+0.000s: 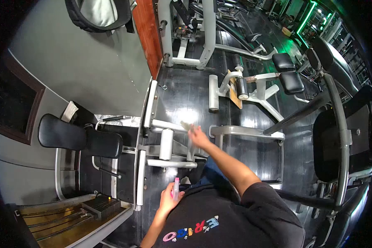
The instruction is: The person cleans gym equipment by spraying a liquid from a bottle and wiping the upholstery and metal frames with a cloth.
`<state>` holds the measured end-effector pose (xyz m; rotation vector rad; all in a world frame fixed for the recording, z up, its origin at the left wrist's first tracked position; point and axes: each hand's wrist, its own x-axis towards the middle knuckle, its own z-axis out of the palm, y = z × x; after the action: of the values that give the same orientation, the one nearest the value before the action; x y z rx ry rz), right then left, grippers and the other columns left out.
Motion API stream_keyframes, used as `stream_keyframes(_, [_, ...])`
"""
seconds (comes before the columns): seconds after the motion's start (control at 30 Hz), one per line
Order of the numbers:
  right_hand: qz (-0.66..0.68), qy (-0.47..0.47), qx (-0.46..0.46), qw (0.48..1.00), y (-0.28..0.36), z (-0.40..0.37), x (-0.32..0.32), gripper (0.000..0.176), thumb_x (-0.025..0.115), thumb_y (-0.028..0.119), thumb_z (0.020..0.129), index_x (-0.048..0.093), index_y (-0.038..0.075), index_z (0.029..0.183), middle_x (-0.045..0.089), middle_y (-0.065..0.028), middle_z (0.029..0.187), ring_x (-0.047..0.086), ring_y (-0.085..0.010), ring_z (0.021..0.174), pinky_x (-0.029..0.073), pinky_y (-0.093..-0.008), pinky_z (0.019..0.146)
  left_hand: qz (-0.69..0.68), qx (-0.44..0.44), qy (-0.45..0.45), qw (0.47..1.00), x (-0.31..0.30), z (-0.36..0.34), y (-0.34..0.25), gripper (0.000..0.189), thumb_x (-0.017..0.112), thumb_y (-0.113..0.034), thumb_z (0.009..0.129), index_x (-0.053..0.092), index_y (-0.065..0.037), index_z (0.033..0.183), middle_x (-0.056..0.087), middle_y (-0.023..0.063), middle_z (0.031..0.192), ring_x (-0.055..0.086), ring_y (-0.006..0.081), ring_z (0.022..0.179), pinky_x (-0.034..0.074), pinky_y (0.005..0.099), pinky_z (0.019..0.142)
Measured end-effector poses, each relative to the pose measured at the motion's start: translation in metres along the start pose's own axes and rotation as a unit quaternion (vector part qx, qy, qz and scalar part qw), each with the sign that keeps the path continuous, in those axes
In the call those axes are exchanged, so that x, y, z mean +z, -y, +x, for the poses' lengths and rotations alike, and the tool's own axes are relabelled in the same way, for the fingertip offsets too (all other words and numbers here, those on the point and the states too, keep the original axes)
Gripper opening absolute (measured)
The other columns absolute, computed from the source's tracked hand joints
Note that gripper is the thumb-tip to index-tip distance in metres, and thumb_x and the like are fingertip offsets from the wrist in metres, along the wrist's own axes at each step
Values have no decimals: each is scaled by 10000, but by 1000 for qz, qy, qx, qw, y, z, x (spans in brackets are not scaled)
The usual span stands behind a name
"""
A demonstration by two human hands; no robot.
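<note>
My left hand [168,201] is closed round a small clear bottle with a pink top [176,189], held upright close to my shirt. Stretched forward, my right hand [198,138] grips a pale, thin cloth [187,125]. In this view the cloth overlaps the light grey metal bar [168,125] of a gym machine. Below that bar stands a white cylindrical roller [166,144], to the left of my right hand. A lower grey tube [172,164] of the same frame runs between my two hands.
A mirror [128,74] on the left reflects a black padded seat [104,143]. Ahead is a bench with black foam rollers [242,88] and a wooden footplate [234,93]. Thick grey tubing [342,144] and a black backrest [324,144] stand close on the right. A dark backpack [99,16] hangs upper left.
</note>
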<state>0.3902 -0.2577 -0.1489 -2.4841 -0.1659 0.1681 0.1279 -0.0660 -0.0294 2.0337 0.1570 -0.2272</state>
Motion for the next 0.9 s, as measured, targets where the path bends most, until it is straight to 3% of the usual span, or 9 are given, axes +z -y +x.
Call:
stream_keyframes(0.03, [-35, -18, -127, 991, -15, -8, 17, 565, 460, 330, 966, 321, 141, 1480, 372, -301, 1438, 406, -435, 1315, 379, -456, 1063, -17, 3, 2, 1000, -1, -5, 6, 441, 807, -231, 750, 572, -71, 1087, 661, 152, 772, 674, 345, 732, 523, 390, 669])
stream_keyframes(0.1, [118, 125, 48, 984, 10, -32, -11, 599, 465, 276, 951, 268, 167, 1506, 335, -291, 1469, 326, -450, 1360, 319, -431, 1116, -35, 11, 6, 999, -5, -10, 14, 435, 805, -230, 754, 571, -70, 1084, 657, 147, 752, 674, 335, 709, 520, 384, 654])
stream_keyframes(0.17, [40, 192, -102, 975, -7, -72, -19, 602, 464, 262, 949, 261, 161, 1506, 342, -298, 1454, 427, -473, 1270, 369, -443, 1066, -55, -54, 22, 997, -8, -17, 18, 427, 801, -230, 763, 571, -74, 1086, 662, 130, 745, 672, 311, 679, 516, 366, 632])
stream_keyframes(0.23, [5, 163, -105, 981, -24, -105, -17, 506, 470, 301, 967, 400, 123, 1435, 549, -228, 1319, 595, -388, 1093, 448, -424, 938, -57, -56, 24, 997, -11, -17, 13, 427, 801, -234, 767, 571, -75, 1090, 669, 126, 760, 674, 299, 679, 516, 358, 634])
stream_keyframes(0.3, [155, 260, 49, 952, -14, -120, -31, 417, 476, 347, 982, 553, 60, 1275, 655, -129, 1080, 596, -208, 933, 462, -352, 818, -55, -54, 27, 997, -17, -12, 4, 427, 800, -239, 772, 571, -77, 1094, 676, 122, 775, 676, 286, 679, 516, 349, 635])
stream_keyframes(0.4, [289, 228, 164, 915, 9, -157, -58, 395, 471, 370, 1000, 647, 18, 1039, 602, -8, 832, 503, -125, 799, 426, -300, 729, -16, 34, 30, 999, -10, -2, 8, 421, 792, -264, 793, 572, -83, 1104, 696, 141, 846, 698, 258, 751, 530, 358, 677])
stream_keyframes(0.67, [393, 126, 299, 860, 0, -211, -116, 457, 474, 423, 1004, 644, 16, 1121, 671, -54, 1031, 579, -154, 976, 437, -320, 905, -31, 73, 133, 988, 10, 29, 8, 484, 767, -409, 791, 560, -112, 1112, 679, 189, 882, 663, 395, 832, 518, 420, 699])
stream_keyframes(0.77, [373, 109, 345, 854, -5, -240, -138, 400, 557, 439, 957, 656, 72, 1083, 644, 26, 834, 539, -68, 693, 427, -252, 575, -28, 100, 154, 983, 20, 31, 14, 504, 765, -442, 784, 564, -120, 1116, 677, 191, 880, 662, 394, 834, 508, 428, 693])
stream_keyframes(0.9, [368, 63, 352, 858, -7, -275, -156, 320, 631, 386, 918, 663, 97, 1054, 617, 47, 763, 457, -40, 551, 311, -231, 435, -36, 56, 206, 976, 20, 33, -16, 500, 767, -419, 788, 561, -119, 1131, 678, 176, 890, 670, 368, 834, 508, 413, 708])
